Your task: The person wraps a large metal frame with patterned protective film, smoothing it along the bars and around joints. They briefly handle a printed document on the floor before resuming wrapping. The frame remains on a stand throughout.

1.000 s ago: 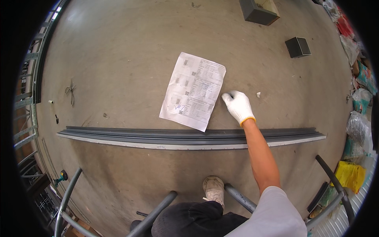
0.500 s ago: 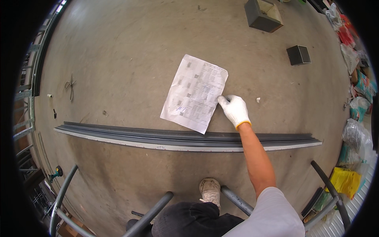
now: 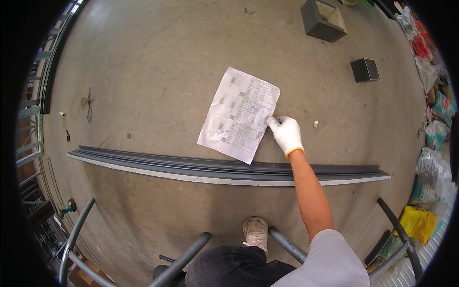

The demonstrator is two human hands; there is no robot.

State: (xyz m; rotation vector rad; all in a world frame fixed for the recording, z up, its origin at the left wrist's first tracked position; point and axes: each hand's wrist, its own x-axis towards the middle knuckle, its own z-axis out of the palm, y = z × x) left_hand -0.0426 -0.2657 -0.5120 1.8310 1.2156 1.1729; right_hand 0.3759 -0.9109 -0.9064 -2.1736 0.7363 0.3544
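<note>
My right hand (image 3: 285, 134), in a white knitted glove with a yellow cuff edge, pinches a sheet of paper (image 3: 234, 115) by its right side. The paper is creased and covered with printed tables, small square codes and a blue pen mark. Its lower corner overlaps a long dark grey metal profile (image 3: 215, 168) that lies across the floor in front of me. Along the near edge of the profile runs a pale strip (image 3: 220, 181). My right forearm passes over the profile's right part. My left hand is out of the picture.
An open grey box (image 3: 313, 24) and a smaller dark box (image 3: 365, 70) stand far right. Scissors (image 3: 88, 104) lie at the left, with a teal-and-black power tool (image 3: 70, 206) nearer. Curved grey metal tubes (image 3: 184, 258) flank my legs. Bags, one yellow (image 3: 416, 224), line the right side.
The whole scene has shifted slightly to the right in the picture. My right hand still pinches the paper, with little other difference.
</note>
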